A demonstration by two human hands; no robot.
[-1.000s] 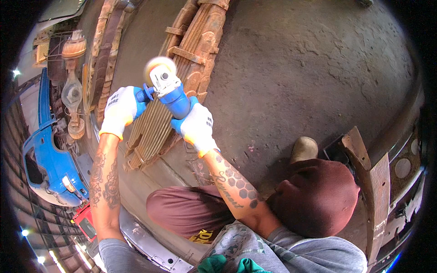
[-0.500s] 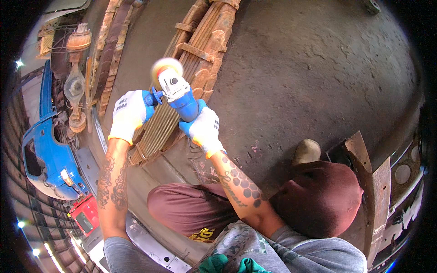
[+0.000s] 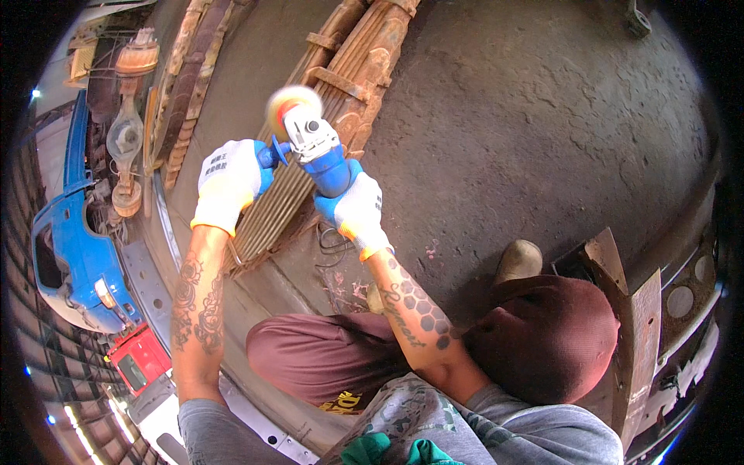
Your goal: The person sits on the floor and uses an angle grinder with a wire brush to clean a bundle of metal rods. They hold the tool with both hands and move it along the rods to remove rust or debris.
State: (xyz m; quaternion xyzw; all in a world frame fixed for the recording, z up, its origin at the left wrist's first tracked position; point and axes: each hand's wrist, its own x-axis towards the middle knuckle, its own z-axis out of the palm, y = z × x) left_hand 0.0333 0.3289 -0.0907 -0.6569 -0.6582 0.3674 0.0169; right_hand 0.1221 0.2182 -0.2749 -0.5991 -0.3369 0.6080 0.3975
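Observation:
An angle grinder (image 3: 325, 165) with a blue body and a white gear head is held over a stack of rusty leaf springs (image 3: 267, 225). Its round disc (image 3: 293, 105) is smeared by spinning and lies over the pack; whether it touches the metal I cannot tell. In a white and blue glove, my left hand (image 3: 229, 178) is closed round the blue side handle (image 3: 273, 154). My right hand (image 3: 358, 208), gloved likewise, wraps round the rear of the grinder's body. A cable (image 3: 333, 249) shows below the right glove.
More rusty leaf springs (image 3: 194, 93) and an axle housing (image 3: 125, 139) lie at left, beyond them a blue vehicle cab (image 3: 85, 256) and a red one (image 3: 141, 358). My brown-clad knees (image 3: 310, 358) and shoe (image 3: 519, 260) are near. A rusty metal frame (image 3: 639, 341) stands at right.
The grinder and both hands have shifted slightly to the right, with the disc a little higher in view. Both hands keep their hold, and the whole view has shifted a little.

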